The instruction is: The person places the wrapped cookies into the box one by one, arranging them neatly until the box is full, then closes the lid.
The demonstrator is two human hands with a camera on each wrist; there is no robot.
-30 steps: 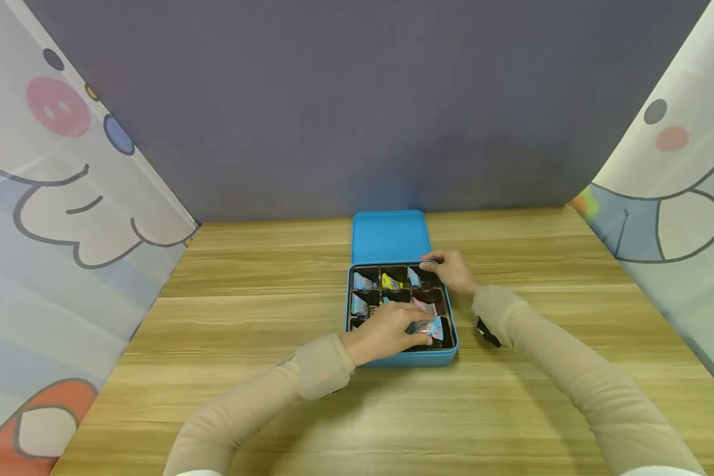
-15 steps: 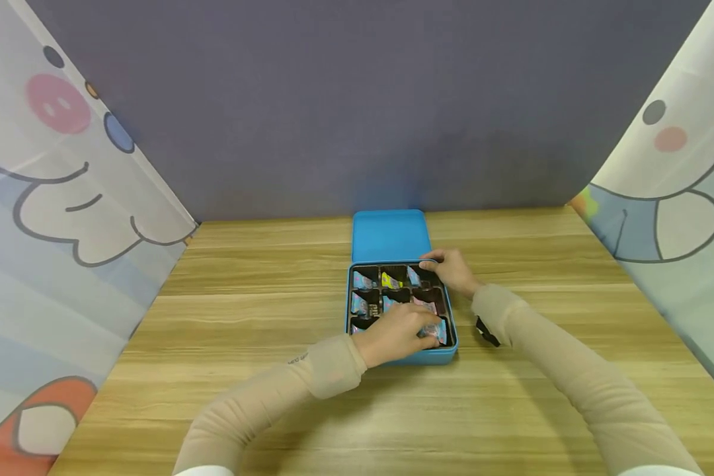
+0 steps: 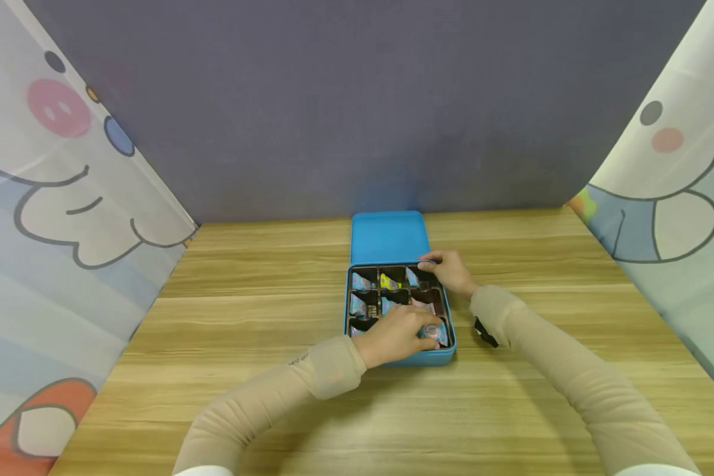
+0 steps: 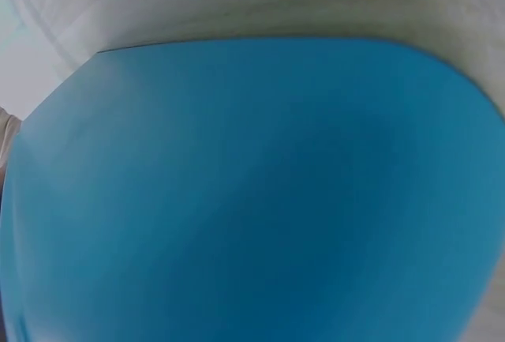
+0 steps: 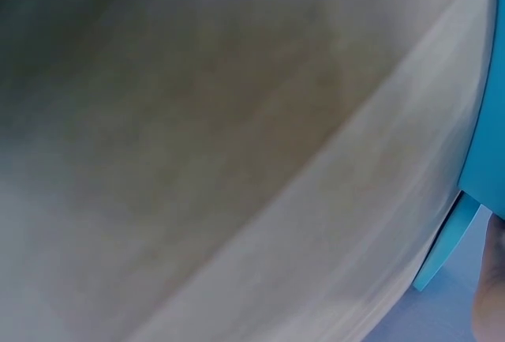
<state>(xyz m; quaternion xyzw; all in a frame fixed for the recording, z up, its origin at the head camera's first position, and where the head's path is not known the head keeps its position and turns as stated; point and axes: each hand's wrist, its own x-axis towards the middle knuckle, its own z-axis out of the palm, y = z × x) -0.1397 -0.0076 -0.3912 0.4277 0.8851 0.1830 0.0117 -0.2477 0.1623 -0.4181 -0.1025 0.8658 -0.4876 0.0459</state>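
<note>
A blue tin box [image 3: 433, 359] with a dark divided insert stands on the table, its lid [image 3: 389, 238] folded back flat behind it. Wrapped candies sit in its compartments, among them a yellow one [image 3: 389, 282] and a pink one [image 3: 424, 306]. My left hand [image 3: 395, 334] reaches over the front wall, thumb and fingers pinching a blue-wrapped candy [image 3: 434, 332] in the front right compartment. It covers part of the front row. At the back right corner, my right hand [image 3: 454, 272] grips the rim. In the left wrist view, the tin's blue wall [image 4: 260, 184] fills most of the picture.
The wooden table [image 3: 262, 284] runs back to a grey panel [image 3: 357, 112]. Printed cartoon curtains, a left one [image 3: 65, 165] and a right one [image 3: 690, 172], flank it. A dark strap [image 3: 486, 334] shows below the right sleeve.
My left hand has moved slightly to the right, and the blue candy has gone lower into the front right compartment. My right hand keeps its place at the corner.
</note>
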